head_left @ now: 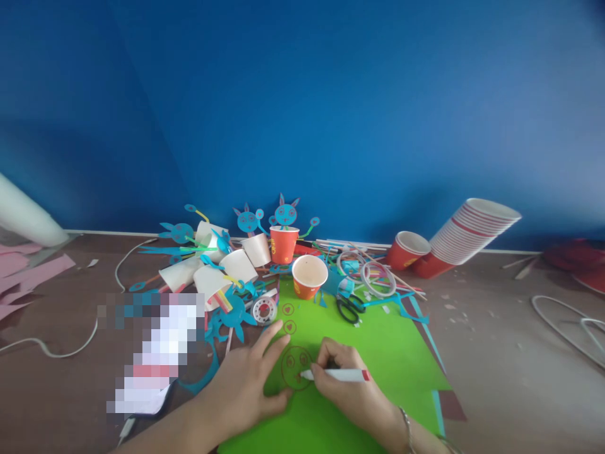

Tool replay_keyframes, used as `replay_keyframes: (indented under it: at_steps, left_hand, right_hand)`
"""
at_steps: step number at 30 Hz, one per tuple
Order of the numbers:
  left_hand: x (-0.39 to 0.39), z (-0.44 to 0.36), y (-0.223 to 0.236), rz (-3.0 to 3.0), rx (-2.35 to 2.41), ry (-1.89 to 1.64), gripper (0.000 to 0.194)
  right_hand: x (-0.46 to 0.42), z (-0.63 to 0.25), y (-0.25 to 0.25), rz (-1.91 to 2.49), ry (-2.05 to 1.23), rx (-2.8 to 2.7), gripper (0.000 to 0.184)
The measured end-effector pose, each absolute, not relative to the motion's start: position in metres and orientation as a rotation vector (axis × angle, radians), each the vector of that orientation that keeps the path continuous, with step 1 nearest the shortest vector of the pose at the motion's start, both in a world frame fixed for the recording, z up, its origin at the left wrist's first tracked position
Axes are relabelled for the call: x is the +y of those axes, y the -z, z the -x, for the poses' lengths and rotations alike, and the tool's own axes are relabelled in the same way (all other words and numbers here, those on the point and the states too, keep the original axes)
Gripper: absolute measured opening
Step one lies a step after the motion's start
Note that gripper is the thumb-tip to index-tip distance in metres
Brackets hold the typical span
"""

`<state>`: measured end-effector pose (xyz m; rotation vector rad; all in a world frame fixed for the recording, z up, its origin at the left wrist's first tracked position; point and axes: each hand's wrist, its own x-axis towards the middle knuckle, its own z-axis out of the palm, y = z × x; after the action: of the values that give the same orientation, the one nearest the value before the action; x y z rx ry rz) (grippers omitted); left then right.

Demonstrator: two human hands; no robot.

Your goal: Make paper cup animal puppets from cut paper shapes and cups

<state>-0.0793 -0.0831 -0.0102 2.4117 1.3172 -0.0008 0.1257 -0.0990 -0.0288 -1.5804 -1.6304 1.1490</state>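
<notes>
My right hand point(345, 381) grips a white marker point(347, 375) with a red end, its tip on the green paper point(387, 353). Under the tip is a drawn round face point(290, 360) with eyes and a nose or mouth in dark red line. Two small circles with hearts point(288, 318) are drawn above it. Flat on the paper's left part rests my left hand point(253, 375), fingers spread beside the face. A roll of tape point(263, 309) lies just beyond its fingertips. Past the drawings stands an orange paper cup point(308, 284).
Black-handled scissors point(350, 308) lie on the paper's far edge. Behind are blue paper figures point(286, 213), tipped cups point(239, 268), tape rings point(378, 279) and straws. A leaning cup stack point(472, 236) is at right, a pixelated phone point(155, 359) at left. The blue wall point(331, 113) closes the back.
</notes>
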Motion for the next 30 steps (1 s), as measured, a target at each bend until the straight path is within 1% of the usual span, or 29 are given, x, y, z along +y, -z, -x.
replay_keyframes:
  at_steps: [9, 16, 25, 30]
  left_hand:
    - [-0.0826, 0.0772, 0.0092, -2.386, 1.326, 0.045, 0.066]
    - [-0.0834, 0.0783, 0.0129, -2.425, 1.321, -0.006, 0.064]
    - [-0.0833, 0.0785, 0.0106, -2.413, 1.298, -0.012, 0.064]
    - [-0.0819, 0.0783, 0.0091, -2.374, 1.315, 0.040, 0.066]
  right_hand:
    - [-0.0992, -0.1320, 0.0320, 1.524, -1.211, -1.429, 0.017]
    - [-0.0980, -0.1305, 0.0288, 1.543, -1.176, -1.570, 0.018]
    - [-0.0985, -0.1283, 0.0302, 1.566, -1.174, -1.597, 0.018]
    - [-0.0959, -0.1315, 0.0342, 1.502, -1.272, -1.397, 0.017]
